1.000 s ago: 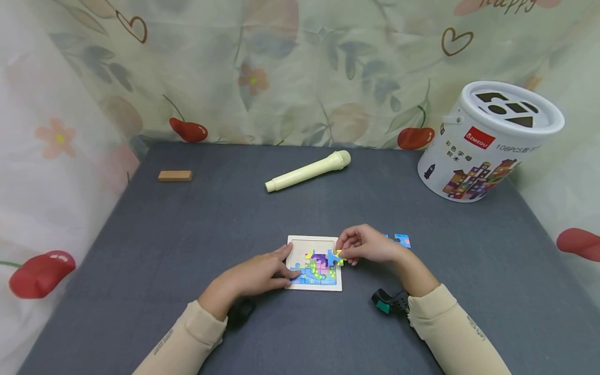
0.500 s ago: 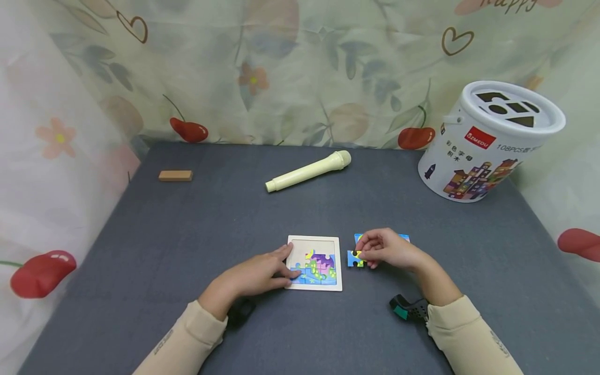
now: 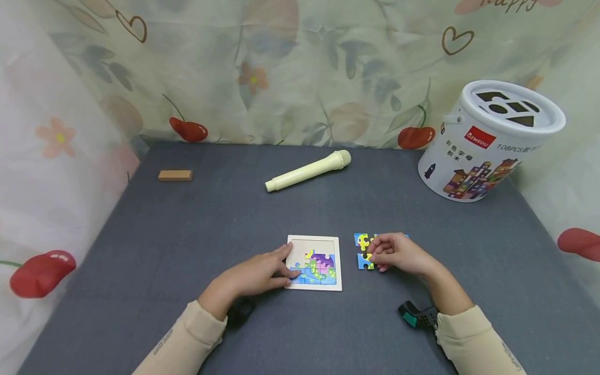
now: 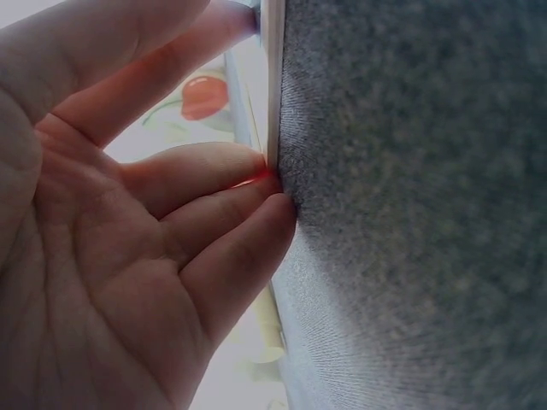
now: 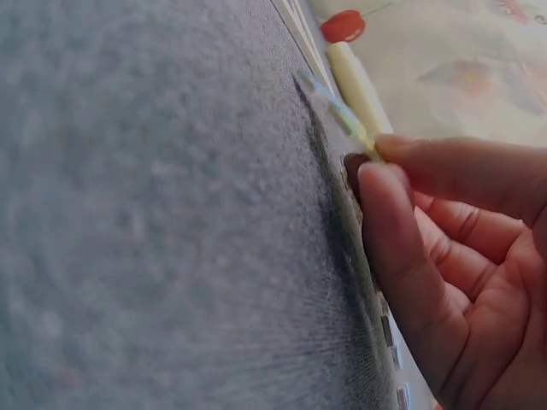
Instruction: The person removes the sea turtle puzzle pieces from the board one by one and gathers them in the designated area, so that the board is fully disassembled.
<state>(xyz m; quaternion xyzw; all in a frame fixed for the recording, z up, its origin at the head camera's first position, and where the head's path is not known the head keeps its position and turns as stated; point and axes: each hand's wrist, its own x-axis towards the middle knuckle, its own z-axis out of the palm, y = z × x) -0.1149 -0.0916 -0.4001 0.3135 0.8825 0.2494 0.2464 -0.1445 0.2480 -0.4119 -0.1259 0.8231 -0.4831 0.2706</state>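
A square jigsaw tray (image 3: 301,247) with a pale rim lies on the dark table. Joined blue, green and purple pieces (image 3: 323,272) fill its lower and right parts, while bare wood shows at the top and left. Spread over the left side of the tray, my left hand (image 3: 262,272) rests its fingers on it; in the left wrist view, fingertips of the left hand (image 4: 171,205) meet the tray's edge. To the right, my right hand (image 3: 400,254) pinches a blue and yellow jigsaw piece (image 3: 363,262) between thumb and forefinger. The right wrist view shows this piece (image 5: 346,115) edge-on, tilted.
Loose jigsaw pieces (image 3: 361,239) lie just beyond the right hand, partly hidden by it. Farther back are a cream toy microphone (image 3: 309,171) and a small wooden block (image 3: 175,176). A white block bucket (image 3: 487,146) stands at the back right.
My right hand has drawn back from over the tray to the right, carrying the pinched piece and uncovering some loose pieces. The left hand and tray have stayed in place.
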